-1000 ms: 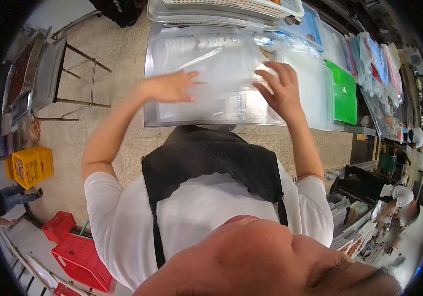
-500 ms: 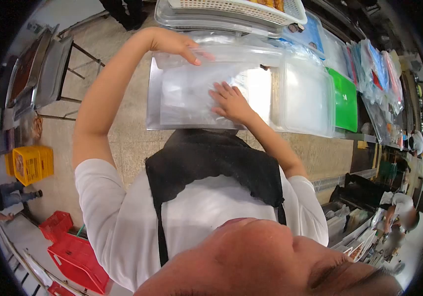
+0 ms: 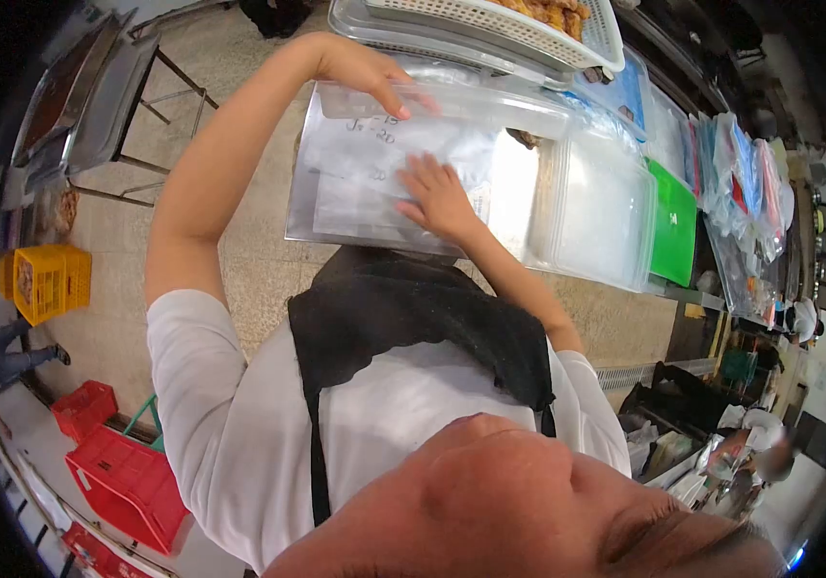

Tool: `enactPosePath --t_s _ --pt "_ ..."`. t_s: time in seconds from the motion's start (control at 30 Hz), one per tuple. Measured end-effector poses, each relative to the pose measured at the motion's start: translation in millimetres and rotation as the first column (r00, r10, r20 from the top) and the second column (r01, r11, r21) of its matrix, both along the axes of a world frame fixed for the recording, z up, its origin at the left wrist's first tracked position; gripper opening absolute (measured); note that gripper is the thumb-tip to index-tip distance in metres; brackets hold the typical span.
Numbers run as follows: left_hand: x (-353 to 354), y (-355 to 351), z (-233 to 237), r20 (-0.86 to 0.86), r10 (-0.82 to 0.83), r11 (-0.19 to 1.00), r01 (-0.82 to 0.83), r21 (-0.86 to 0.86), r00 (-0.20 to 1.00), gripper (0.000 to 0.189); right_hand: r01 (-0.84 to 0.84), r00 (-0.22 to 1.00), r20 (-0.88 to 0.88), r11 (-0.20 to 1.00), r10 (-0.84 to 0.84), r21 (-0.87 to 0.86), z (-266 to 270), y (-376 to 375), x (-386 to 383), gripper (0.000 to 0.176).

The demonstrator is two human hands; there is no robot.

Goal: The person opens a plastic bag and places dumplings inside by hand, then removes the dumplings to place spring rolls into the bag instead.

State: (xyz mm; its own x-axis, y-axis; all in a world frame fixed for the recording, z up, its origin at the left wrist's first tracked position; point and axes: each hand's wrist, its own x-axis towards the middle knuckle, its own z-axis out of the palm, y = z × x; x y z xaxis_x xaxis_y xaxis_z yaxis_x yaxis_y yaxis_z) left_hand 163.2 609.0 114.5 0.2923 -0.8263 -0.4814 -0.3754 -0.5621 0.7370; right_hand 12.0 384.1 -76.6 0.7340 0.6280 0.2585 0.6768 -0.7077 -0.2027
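Note:
My left hand (image 3: 365, 75) is closed over the raised edge of a clear plastic lid (image 3: 490, 108), its thumb in front and its other fingers showing through the plastic. My right hand (image 3: 440, 197) lies with fingers spread over white paper (image 3: 346, 197) with handwritten marks, seemingly under clear plastic; its fingertips are slightly blurred. The paper rests on a metal surface (image 3: 299, 217) with a shiny edge. To the right of my right hand is a clear plastic container (image 3: 601, 212). A bright reflection whitens the area between them.
A white basket (image 3: 490, 34) of browned food (image 3: 567, 17) stands behind. A green sheet or board (image 3: 671, 222) and hanging plastic bags (image 3: 736, 178) are at right. Yellow crates (image 3: 52, 281) and red crates (image 3: 129, 486) sit on the floor at left. People work at far right.
The view has shifted slightly. Handwriting on the paper now shows where there was glare. My right hand has moved a little left; my left hand keeps its hold on the lid.

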Motion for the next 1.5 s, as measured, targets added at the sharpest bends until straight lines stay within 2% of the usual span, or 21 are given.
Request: enactPosePath --t_s 0.07,0.17,0.27,0.37,0.47,0.67,0.77,0.9,1.0,1.03,1.07,1.13,1.17,1.2,1.23,1.33,1.43,1.5 --pt "0 -1 5 0.039 -0.027 0.999 0.026 0.019 0.999 0.063 -0.019 0.998 -0.066 0.998 0.015 -0.067 -13 -15 -16 0.062" --pt "0 0 0 0.047 -0.038 0.999 0.039 -0.014 0.998 0.063 -0.05 0.993 -0.113 0.996 0.042 -0.071 -12 -36 -29 0.067" --pt "8 -3 -15 0.147 -0.01 0.993 -0.007 0.115 0.989 0.062 -0.062 0.99 -0.13 0.993 0.05 -0.095 -6 -50 -35 0.066" --pt "-8 -6 -1 0.059 0.006 0.999 -0.003 -0.047 0.998 0.061 -0.074 0.986 -0.155 0.99 0.055 -0.119 -4 -56 -41 0.065" --pt "-19 -8 4 0.12 -0.003 1.0 0.0 0.028 0.993 0.06 -0.091 0.98 -0.188 0.988 0.068 -0.121 -3 -66 -49 0.064" --pt "-28 -6 0 0.116 -0.003 0.999 -0.003 0.052 0.993 0.063 -0.08 0.976 -0.209 0.99 0.054 -0.115 1 -93 -65 0.064" --pt "-33 -4 -26 0.18 -0.059 0.998 0.053 0.036 0.982 0.068 -0.052 0.979 -0.203 0.992 0.029 -0.111 0 -107 -70 0.065" --pt "-63 -7 -55 0.259 -0.033 0.988 -0.007 0.152 0.965 0.065 -0.028 0.979 -0.204 0.992 0.001 -0.127 2 -113 -78 0.065" --pt "-105 -19 -65 0.3 -0.068 0.977 0.003 0.213 0.951 0.065 -0.081 0.974 -0.222 0.989 0.051 -0.127 8 -110 -83 0.061" --pt "-117 -23 -73 0.326 -0.075 0.969 -0.008 0.247 0.942 0.064 -0.115 0.984 -0.145 0.99 0.103 -0.083 22 -105 -85 0.047" --pt "-129 -26 -83 0.351 -0.083 0.96 -0.02 0.281 0.933 0.064 -0.128 0.98 -0.159 0.991 0.123 -0.024 24 -107 -88 0.042" --pt "-153 -30 -116 0.479 -0.024 0.966 -0.103 0.236 0.878 0.066 -0.152 0.968 -0.187 0.984 0.167 0.093 28 -115 -95 0.03" --pt "-163 -32 -133 0.544 -0.009 0.966 -0.134 0.222 0.839 0.067 -0.139 0.975 -0.15 0.977 0.163 0.161 49 -111 -95 0.021" --pt "-172 -35 -153 0.607 0.007 0.964 -0.166 0.206 0.795 0.069 -0.123 0.982 -0.123 0.979 0.144 0.161 60 -111 -90 0.021" --pt "-182 -32 -182 0.697 0.102 0.974 -0.215 0.077 0.71 0.075 -0.108 0.987 -0.097 0.981 0.125 0.162 69 -113 -85 0.02" --pt "-181 -29 -175 0.651 0.125 0.978 -0.203 0.045 0.748 0.077 -0.055 0.998 -0.012 0.985 0.057 0.164 81 -108 -55 0.019" --pt "-178 -28 -155 0.655 0.149 0.977 -0.212 0.018 0.741 0.068 -0.016 0.996 0.085 0.991 0.005 0.132 59 -105 3 0.019" --pt "-161 -28 -143 0.569 0.183 0.966 -0.254 0.046 0.802 0.056 0.056 0.996 0.069 0.998 -0.058 0.033 42 -106 41 0.021"
